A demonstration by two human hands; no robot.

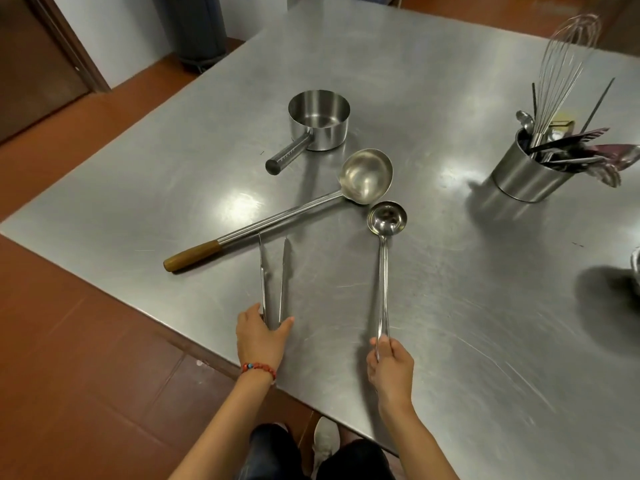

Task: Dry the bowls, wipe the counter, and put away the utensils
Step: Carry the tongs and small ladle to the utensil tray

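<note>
Steel surface (433, 306) fills our view. At two o'clock stands the holder (523, 174), our judged goal. We are putting away utensils: our left hand (259, 337) grips the tongs (273, 275) at seven o'clock, our right hand's (391, 368) fingers curl round the small ladle (383, 271). Next, we lift both clear of the big ladle (287, 216).
</note>
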